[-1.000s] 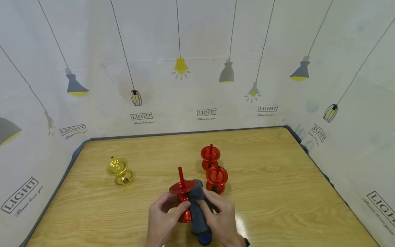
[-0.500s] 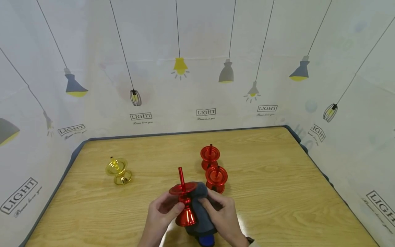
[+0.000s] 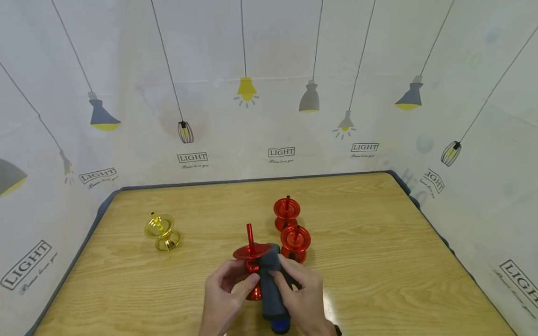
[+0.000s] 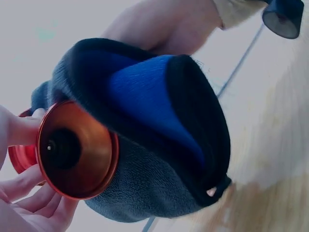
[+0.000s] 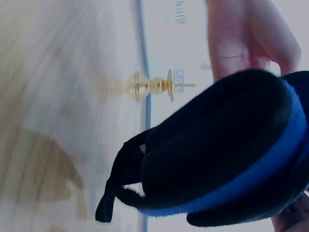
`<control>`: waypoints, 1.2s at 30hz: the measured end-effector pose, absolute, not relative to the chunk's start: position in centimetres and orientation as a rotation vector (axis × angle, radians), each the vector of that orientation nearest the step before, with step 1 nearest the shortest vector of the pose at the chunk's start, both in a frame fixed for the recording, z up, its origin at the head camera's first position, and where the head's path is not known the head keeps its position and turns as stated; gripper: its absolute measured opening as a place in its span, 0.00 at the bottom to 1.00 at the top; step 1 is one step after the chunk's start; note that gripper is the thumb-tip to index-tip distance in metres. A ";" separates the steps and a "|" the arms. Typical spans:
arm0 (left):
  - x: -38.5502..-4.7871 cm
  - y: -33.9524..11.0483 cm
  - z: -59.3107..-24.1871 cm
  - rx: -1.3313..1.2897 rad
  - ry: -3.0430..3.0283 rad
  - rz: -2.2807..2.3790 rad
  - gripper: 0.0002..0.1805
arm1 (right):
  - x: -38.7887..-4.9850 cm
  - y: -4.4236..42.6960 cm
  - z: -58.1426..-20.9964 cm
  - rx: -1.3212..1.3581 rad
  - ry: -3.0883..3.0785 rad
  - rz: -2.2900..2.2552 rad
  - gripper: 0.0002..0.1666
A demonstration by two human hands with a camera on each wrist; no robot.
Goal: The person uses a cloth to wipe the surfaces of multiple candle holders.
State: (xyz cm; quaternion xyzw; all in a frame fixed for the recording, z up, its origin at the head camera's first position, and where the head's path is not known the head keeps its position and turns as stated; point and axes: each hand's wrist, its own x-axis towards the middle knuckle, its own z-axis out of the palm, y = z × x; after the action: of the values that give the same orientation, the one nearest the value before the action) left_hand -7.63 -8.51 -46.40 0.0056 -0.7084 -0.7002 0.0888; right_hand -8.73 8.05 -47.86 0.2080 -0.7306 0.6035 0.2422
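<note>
My left hand (image 3: 227, 291) grips a red metallic candle holder (image 3: 252, 252) by its stem, held upright above the table with its spike pointing up. In the left wrist view the hollow underside of its base (image 4: 91, 154) faces the camera. A folded dark grey-blue cloth (image 3: 271, 291) with a bright blue inner side is pinched in my right hand (image 3: 302, 289) and lies against the holder's right side, hiding part of the stem and base. The right wrist view is mostly filled by the cloth (image 5: 217, 145).
Two red candle holders stand close together just beyond my right hand, a nearer one (image 3: 295, 240) and a farther one (image 3: 286, 210). A gold candle holder (image 3: 161, 231) stands at the left of the wooden table (image 3: 126, 289). Lamp-printed sheeting (image 3: 227, 102) surrounds the table's back and sides.
The cloth swung away from the red holder's stem and base, uncovering them, then came back over their right side. The holder shifted slightly up and right. The standing holders stayed put.
</note>
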 end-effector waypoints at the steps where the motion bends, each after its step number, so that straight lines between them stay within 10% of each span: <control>1: -7.7 -8.5 -46.4 0.028 -2.114 -2.082 0.14 | -8.7 8.0 -47.9 0.587 -1.994 1.591 0.22; 36: -8.4 -9.2 -46.6 0.108 -2.156 -2.126 0.12 | -9.0 8.1 -48.0 0.547 -2.042 1.805 0.20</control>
State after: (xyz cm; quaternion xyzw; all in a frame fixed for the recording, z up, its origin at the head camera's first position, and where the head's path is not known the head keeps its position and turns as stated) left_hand -8.39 -9.21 -46.60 0.0355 -0.7104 -0.7007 0.0557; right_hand -9.03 8.05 -48.02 0.1936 -0.7225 0.6388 0.1801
